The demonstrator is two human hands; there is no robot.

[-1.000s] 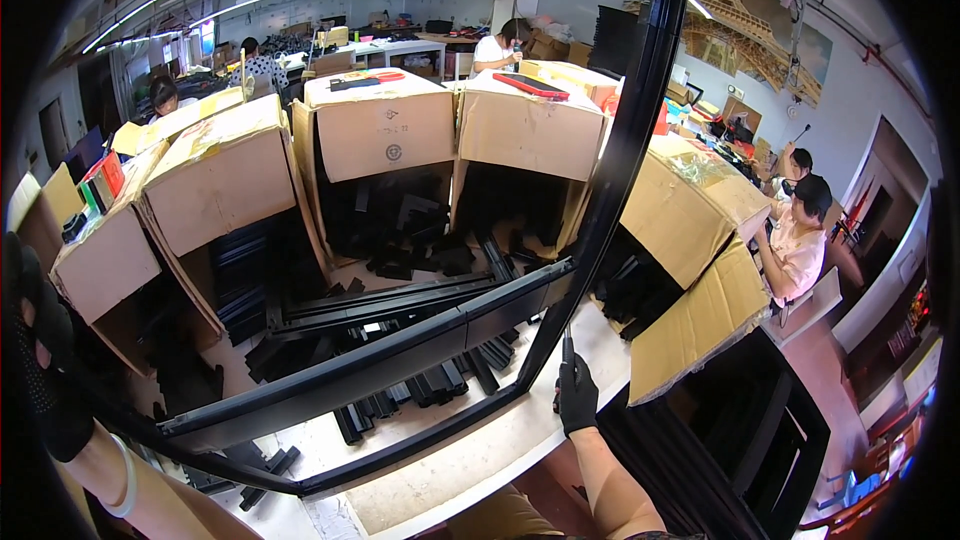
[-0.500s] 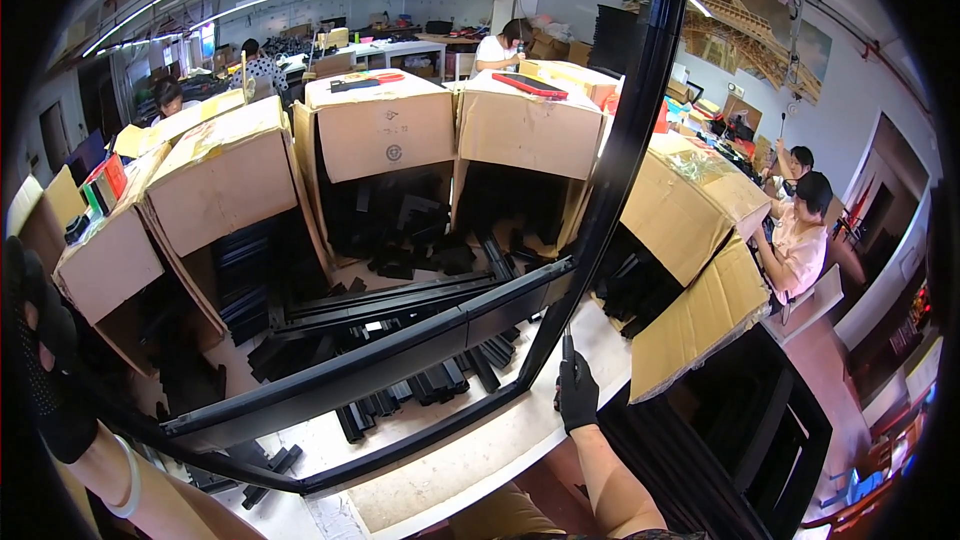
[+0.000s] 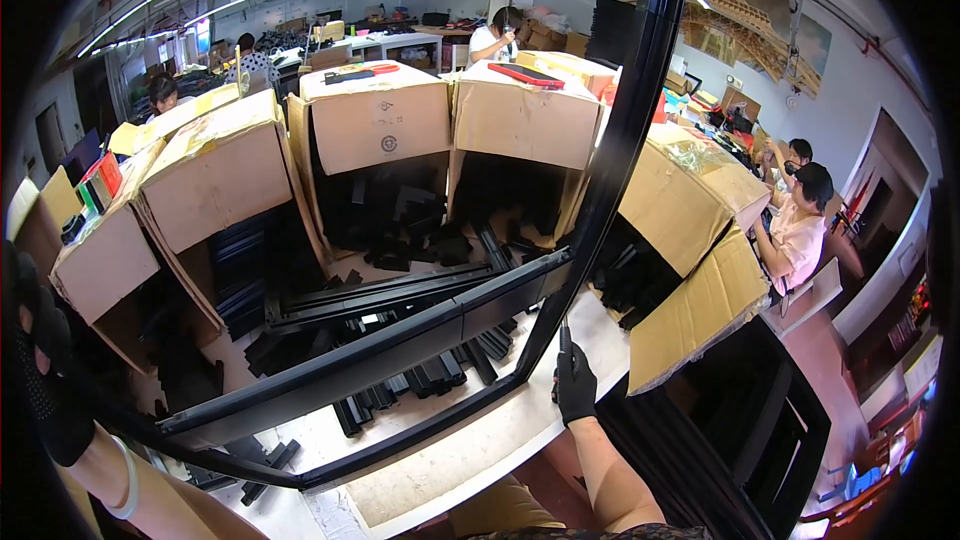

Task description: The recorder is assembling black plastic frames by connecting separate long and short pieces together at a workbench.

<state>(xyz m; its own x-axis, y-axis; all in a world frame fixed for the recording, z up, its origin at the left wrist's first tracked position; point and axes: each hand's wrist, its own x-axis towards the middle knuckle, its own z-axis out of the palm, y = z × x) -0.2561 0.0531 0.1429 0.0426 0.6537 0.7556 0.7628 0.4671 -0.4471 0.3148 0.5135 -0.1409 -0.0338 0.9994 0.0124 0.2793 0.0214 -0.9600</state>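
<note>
Head view: a large black rectangular frame with glossy bars (image 3: 627, 135) stands tilted over a pale white bench (image 3: 450, 480), its near edge low between 5 and 7 o'clock. One side bar runs from a corner near 5 o'clock up to another near 1 o'clock; the opposite side sweeps toward 8 o'clock and is lost in the dark rim. The long axis seems to follow these sides, away from the near edge, though the far end is out of view, so I cannot be sure. A flat black crossbar (image 3: 365, 352) spans between the sides, roughly parallel to the near edge.

The hands are well apart. The black-gloved left hand (image 3: 45, 370), at 8 o'clock, has curled fingers beside the frame, probably to steady it; I cannot tell whether they are closed on it. The black-gloved right hand (image 3: 576, 385), near 5 o'clock, is wrapped round a slim-shafted dark hand tool (image 3: 566, 340) pointing toward 12 o'clock, likely held so to keep its tip near the side bar.

Tan open-fronted cardboard boxes (image 3: 380, 125) arc from 9 to 2 o'clock, mouths toward the person, presumably for easy reach. Short black bars (image 3: 350, 415) lie on the bench around 7 o'clock.
</note>
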